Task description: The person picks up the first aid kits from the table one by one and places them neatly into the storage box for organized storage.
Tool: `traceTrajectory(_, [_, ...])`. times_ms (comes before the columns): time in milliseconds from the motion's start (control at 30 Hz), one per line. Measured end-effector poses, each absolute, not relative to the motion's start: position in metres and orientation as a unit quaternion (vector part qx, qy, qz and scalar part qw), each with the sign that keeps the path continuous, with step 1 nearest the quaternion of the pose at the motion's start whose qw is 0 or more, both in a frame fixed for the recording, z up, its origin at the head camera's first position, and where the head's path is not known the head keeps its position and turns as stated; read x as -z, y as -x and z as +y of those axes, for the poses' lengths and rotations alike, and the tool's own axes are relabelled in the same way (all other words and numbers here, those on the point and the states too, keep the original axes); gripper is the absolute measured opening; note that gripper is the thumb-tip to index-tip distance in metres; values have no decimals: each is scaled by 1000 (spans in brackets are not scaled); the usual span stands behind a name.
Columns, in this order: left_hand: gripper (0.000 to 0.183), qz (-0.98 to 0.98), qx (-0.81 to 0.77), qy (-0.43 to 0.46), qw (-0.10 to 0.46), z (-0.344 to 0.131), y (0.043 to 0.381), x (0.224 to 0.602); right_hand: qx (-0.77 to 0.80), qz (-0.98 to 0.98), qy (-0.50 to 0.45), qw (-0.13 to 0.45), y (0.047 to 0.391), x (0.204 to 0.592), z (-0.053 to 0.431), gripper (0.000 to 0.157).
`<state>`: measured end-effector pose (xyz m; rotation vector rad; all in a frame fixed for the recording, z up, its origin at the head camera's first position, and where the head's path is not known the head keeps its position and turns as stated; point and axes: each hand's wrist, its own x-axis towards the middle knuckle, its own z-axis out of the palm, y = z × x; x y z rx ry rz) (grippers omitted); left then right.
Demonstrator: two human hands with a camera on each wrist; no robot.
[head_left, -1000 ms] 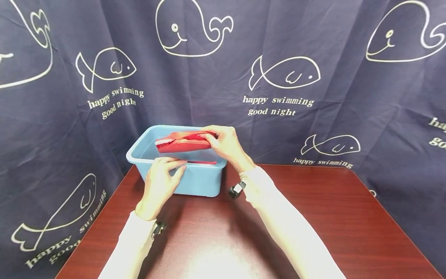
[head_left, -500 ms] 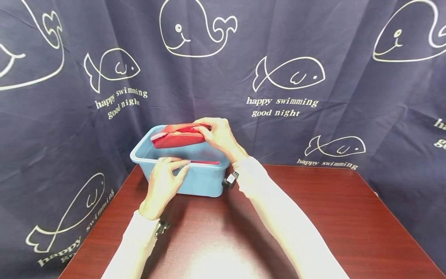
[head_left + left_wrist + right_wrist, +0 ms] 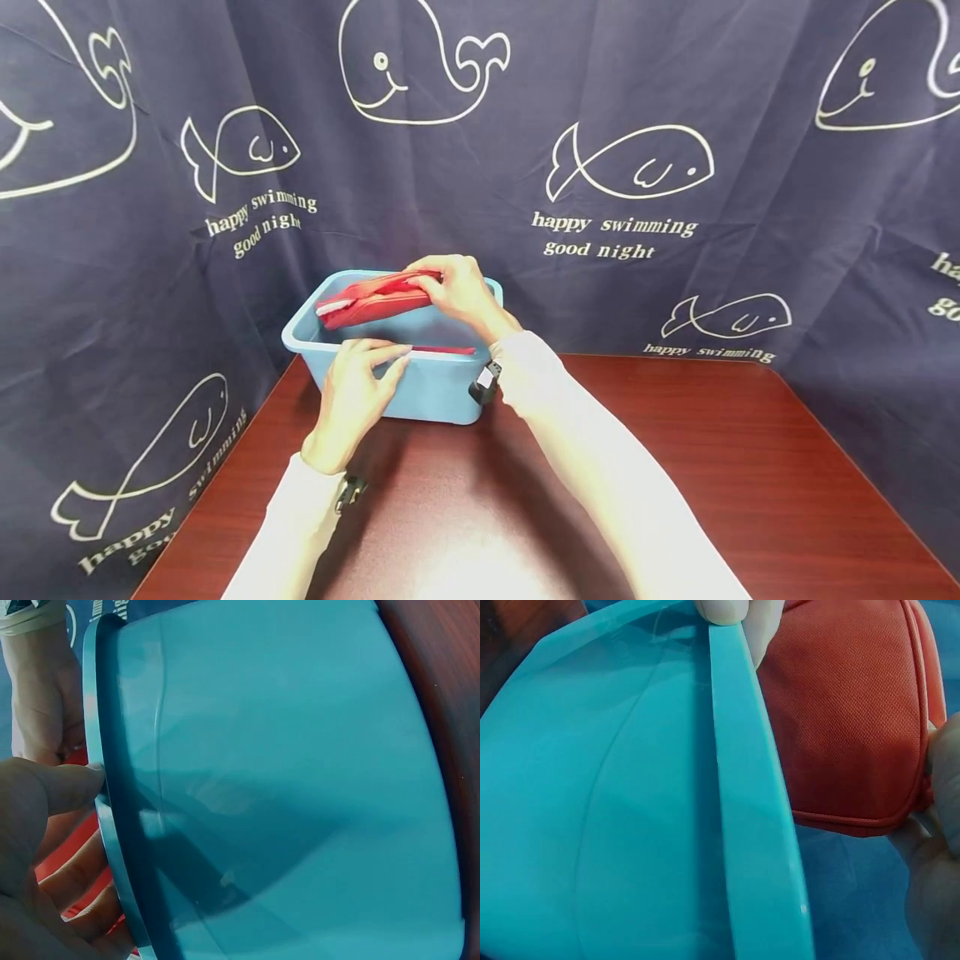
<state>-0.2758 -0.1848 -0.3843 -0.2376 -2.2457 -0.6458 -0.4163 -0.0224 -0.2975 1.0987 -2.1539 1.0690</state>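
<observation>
A red fabric zip pouch (image 3: 375,300) is held over the opening of a light blue plastic bin (image 3: 427,387), tilted with its left end lower. My right hand (image 3: 461,292) grips the pouch's right end, thumb on the near side. The pouch's top gapes along the zip, and a whitish patch shows at its left end. My left hand (image 3: 351,396) pinches the bin's near rim. In the left wrist view its thumb (image 3: 71,784) presses the rim from outside, with the fingers on the inner side. A thin red strip (image 3: 442,350) shows along the near rim, beside the left fingertips.
The bin stands at the back left of a reddish-brown wooden table (image 3: 675,467). Behind it hangs a dark blue curtain (image 3: 465,192) printed with whales and fish. Small dark devices are strapped to both wrists.
The right hand has moved left with the red pouch, first rising, then lowering it toward the bin's left side. The left hand keeps its hold on the rim.
</observation>
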Motion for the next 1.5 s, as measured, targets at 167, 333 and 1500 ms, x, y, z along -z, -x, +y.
traceTrajectory(167, [20, -883, 261, 93, 379, -185, 271, 382, -380, -807, -389, 229, 415, 302, -24, 18])
traceTrajectory(333, [20, -881, 267, 93, 379, -186, 266, 381, -366, -828, -376, 196, 413, 308, -26, 17])
traceTrajectory(1500, [20, -880, 283, 111, 364, -202, 248, 377, -223, -924, -301, 74, 396, 308, 19, 45])
